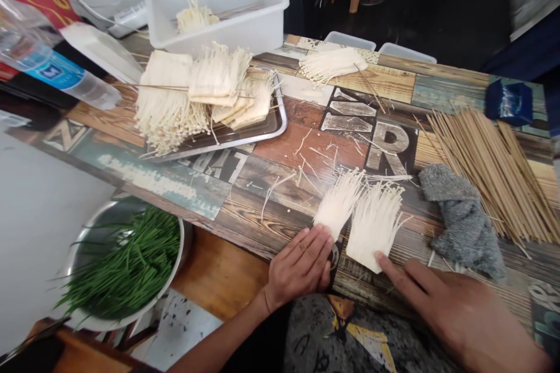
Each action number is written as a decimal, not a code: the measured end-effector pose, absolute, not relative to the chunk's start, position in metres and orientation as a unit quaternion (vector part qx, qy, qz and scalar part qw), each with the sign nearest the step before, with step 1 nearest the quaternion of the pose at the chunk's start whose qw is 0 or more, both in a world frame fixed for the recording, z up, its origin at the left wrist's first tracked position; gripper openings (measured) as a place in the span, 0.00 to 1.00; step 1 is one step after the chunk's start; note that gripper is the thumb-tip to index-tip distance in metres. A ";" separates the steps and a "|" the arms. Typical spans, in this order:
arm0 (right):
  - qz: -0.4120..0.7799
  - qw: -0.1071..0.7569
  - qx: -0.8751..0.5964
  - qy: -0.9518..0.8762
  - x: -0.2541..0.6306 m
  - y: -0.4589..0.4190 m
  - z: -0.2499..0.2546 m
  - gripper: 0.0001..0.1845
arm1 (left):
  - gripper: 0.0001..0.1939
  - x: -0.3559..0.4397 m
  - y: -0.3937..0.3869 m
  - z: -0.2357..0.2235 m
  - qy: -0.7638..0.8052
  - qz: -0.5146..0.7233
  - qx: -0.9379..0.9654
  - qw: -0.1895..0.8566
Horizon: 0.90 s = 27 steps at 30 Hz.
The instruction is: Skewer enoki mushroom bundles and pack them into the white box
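Two flat bunches of enoki mushrooms lie side by side at the front of the table, caps pointing away from me. On the base of the left bunch point(339, 204) my left hand point(301, 262) rests with its fingers laid flat. My right hand point(433, 291) stretches its index finger to the lower right corner of the other enoki bunch point(376, 224); the remaining fingers are partly hidden. Loose enoki strands point(308, 169) are scattered behind the bunches. Right of them sit a grey knitted cloth point(464, 221) and a fan of wooden skewers point(490, 169).
A metal tray point(282, 119) holds stacked enoki sheets, some on skewers. Behind stands a white plastic bin point(223, 29) with more enoki inside. Another enoki bunch point(332, 64) lies at the far edge. A plastic bottle point(65, 76) is at left; a bowl of green chives point(131, 262) sits below the table.
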State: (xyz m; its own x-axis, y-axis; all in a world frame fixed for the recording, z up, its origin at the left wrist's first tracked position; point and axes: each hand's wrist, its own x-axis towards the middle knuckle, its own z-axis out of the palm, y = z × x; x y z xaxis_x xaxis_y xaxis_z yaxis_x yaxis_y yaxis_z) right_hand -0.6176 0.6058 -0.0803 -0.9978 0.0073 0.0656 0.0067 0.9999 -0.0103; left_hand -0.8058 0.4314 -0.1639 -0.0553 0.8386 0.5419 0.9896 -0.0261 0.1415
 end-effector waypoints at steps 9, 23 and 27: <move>0.004 0.030 0.005 -1.000 -0.627 0.604 -0.086 0.31 | 0.19 -0.806 0.433 -0.164 -0.678 -0.257 -0.668 0.167; -0.030 0.093 -0.114 -0.989 -0.614 0.593 -0.127 0.20 | 0.24 -0.805 0.423 -0.152 -0.710 -0.288 -0.629 0.134; -0.008 0.135 -0.171 -0.976 -0.606 0.585 -0.134 0.14 | 0.23 -0.816 0.425 -0.145 -0.707 -0.220 -0.666 0.093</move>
State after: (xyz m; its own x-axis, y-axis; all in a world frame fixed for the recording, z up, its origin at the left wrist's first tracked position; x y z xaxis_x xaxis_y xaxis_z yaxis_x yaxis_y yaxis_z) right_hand -0.6056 0.5848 -0.1338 -0.9048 0.3319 0.2668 0.3361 0.9413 -0.0315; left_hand -0.8158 0.4251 -0.1451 -0.0962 0.9003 0.4245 0.9823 0.0170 0.1865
